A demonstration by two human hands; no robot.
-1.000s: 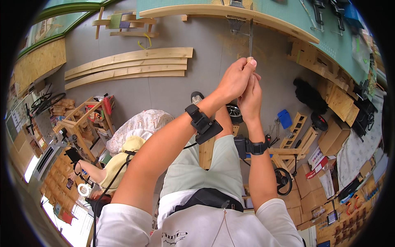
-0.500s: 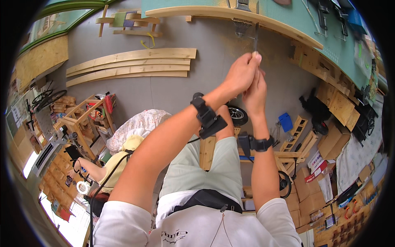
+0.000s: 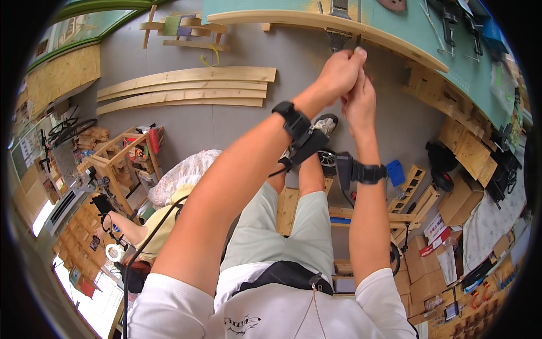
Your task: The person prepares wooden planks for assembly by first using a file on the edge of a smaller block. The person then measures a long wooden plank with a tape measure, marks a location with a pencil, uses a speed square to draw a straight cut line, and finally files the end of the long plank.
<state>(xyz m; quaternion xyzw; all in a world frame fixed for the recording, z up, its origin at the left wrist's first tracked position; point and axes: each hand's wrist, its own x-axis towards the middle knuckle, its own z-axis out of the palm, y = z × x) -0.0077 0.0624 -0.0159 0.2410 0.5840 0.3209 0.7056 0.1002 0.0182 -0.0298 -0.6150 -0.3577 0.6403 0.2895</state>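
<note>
A long curved wooden strip (image 3: 265,17) lies along the near edge of the green-topped workbench (image 3: 384,22), held by a dark metal clamp (image 3: 337,40). Just right of the clamp, a narrow grey file (image 3: 358,40) crosses the strip's edge, pointing away from me. My left hand (image 3: 341,73) is closed round the near end of the file, close to the strip. Behind and right of it, my right hand (image 3: 360,104) is also closed on that end, the two hands touching. The fingers hide the file's handle. A black strap device sits on each wrist.
Several planks (image 3: 186,87) lie on the grey floor at left. Bar clamps (image 3: 449,25) rest on the bench at right. A person in yellow (image 3: 152,229) sits at lower left. A wooden bench frame (image 3: 288,209) stands by my legs; cardboard boxes (image 3: 423,263) are at right.
Both hands have pushed away from me toward the bench, taking the file farther across the strip. Less of the file shows between hands and strip. The view has shifted slightly.
</note>
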